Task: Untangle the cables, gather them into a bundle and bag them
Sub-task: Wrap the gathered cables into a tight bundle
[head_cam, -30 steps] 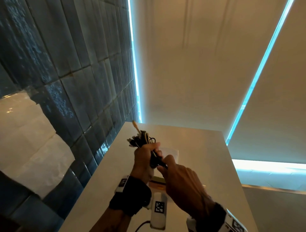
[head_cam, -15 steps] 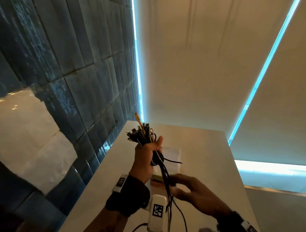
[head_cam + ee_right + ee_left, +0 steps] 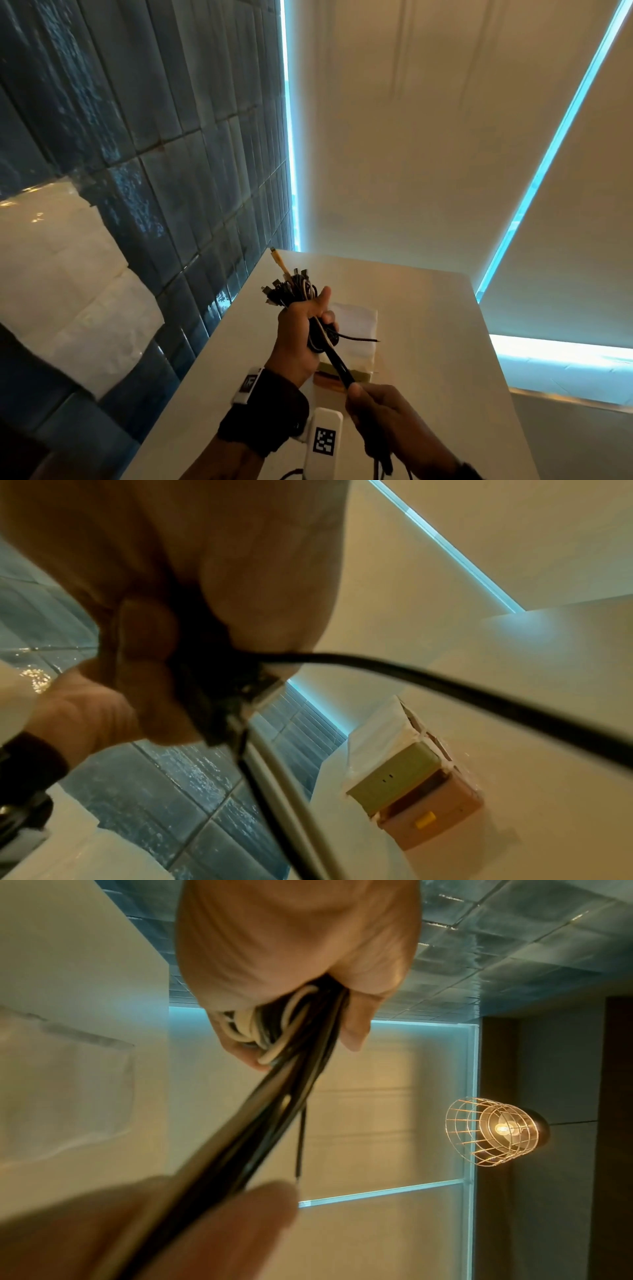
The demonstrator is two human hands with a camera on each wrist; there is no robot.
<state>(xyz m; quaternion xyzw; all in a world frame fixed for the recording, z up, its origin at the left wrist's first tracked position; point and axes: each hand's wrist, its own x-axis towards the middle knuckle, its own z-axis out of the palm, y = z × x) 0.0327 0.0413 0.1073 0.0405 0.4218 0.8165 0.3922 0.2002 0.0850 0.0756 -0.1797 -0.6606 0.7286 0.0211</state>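
Observation:
My left hand [image 3: 303,330] grips a bundle of black and cream cables [image 3: 289,291] upright above the table, with the connector ends fanning out over the fist. A thick strand of trailing cables [image 3: 337,365] runs taut from that fist down to my right hand [image 3: 373,406], which grips it nearer to me. One thin black end [image 3: 359,339] sticks out to the right. In the left wrist view the cables [image 3: 274,1085] leave my left hand [image 3: 291,961]. The right wrist view shows my right hand [image 3: 205,561] curled round a black cable [image 3: 445,685]. A clear plastic bag [image 3: 358,325] lies flat behind the hands.
The white table [image 3: 438,342] runs along a dark blue tiled wall [image 3: 171,171] on the left. Small green and pink boxes [image 3: 418,791] lie at the bag's near end. Pale roller blinds hang behind the table. A caged lamp [image 3: 493,1130] glows in the left wrist view.
My right hand left the bundle, slid down the hanging cables and now holds them taut, closer to me. The left hand stays clenched on the bundle.

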